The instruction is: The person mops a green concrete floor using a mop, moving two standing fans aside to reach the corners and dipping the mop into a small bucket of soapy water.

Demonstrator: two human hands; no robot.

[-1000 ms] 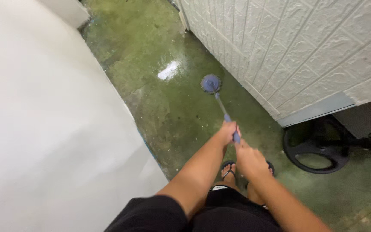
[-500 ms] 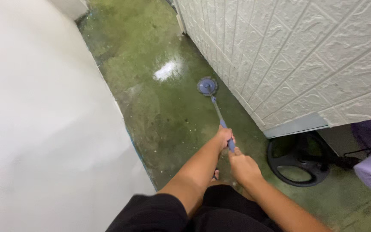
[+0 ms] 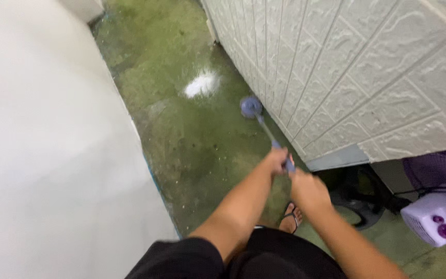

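We see a sandalled foot (image 3: 291, 219) on the mossy wet floor (image 3: 192, 150), just below the hands. Right hand (image 3: 309, 189) is closed around the near end of the long-handled brush (image 3: 265, 130); left hand (image 3: 277, 159) grips the handle just beyond it. The brush's round blue head rests on the floor at the foot of the embossed white wall (image 3: 347, 77). Left of that head: a white foamy patch (image 3: 201, 84). Right of the hands, a purple fan (image 3: 437, 219).
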